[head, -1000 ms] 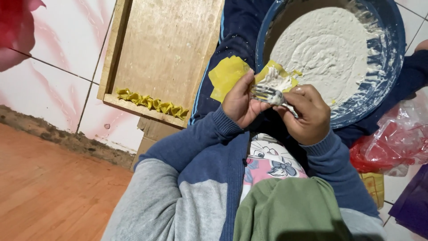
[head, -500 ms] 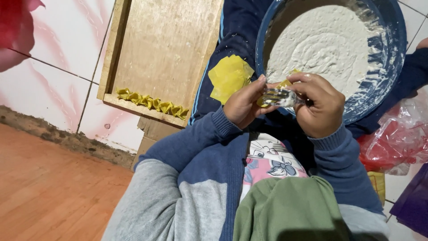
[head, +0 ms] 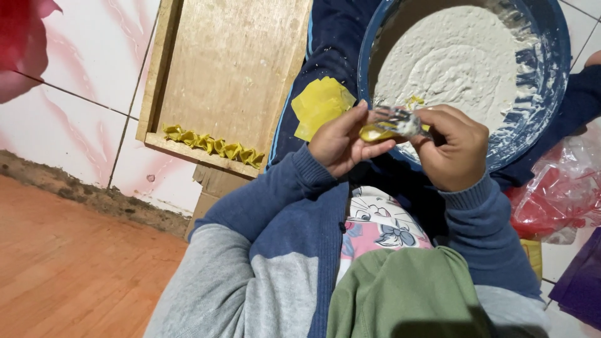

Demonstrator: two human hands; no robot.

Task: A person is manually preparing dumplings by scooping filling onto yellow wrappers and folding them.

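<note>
My left hand (head: pixel 341 145) pinches a folded yellow wrapper (head: pixel 375 132) just in front of a blue bowl (head: pixel 558 75) of white paste (head: pixel 457 66). My right hand (head: pixel 454 153) meets it from the right and grips a blurred metal utensil (head: pixel 400 119) smeared with paste, which lies on the wrapper's top edge. A small stack of flat yellow wrappers (head: pixel 320 105) rests on the dark blue cloth beside my left hand. Further left, a wooden tray (head: pixel 231 69) holds a row of several folded yellow dumplings (head: pixel 213 148) along its near rim.
A red and clear plastic bag (head: pixel 557 188) lies at the right, with a purple sheet (head: pixel 579 281) below it. White tiles with pink streaks (head: pixel 69 125) lie left of the tray. A red object (head: pixel 19 37) fills the top left corner. Orange-brown floor (head: pixel 62 263) is at the lower left.
The wrapper lay open in my left hand with the utensil on it; it is now folded shut. Both hands have closed together and my right hand has risen a little.
</note>
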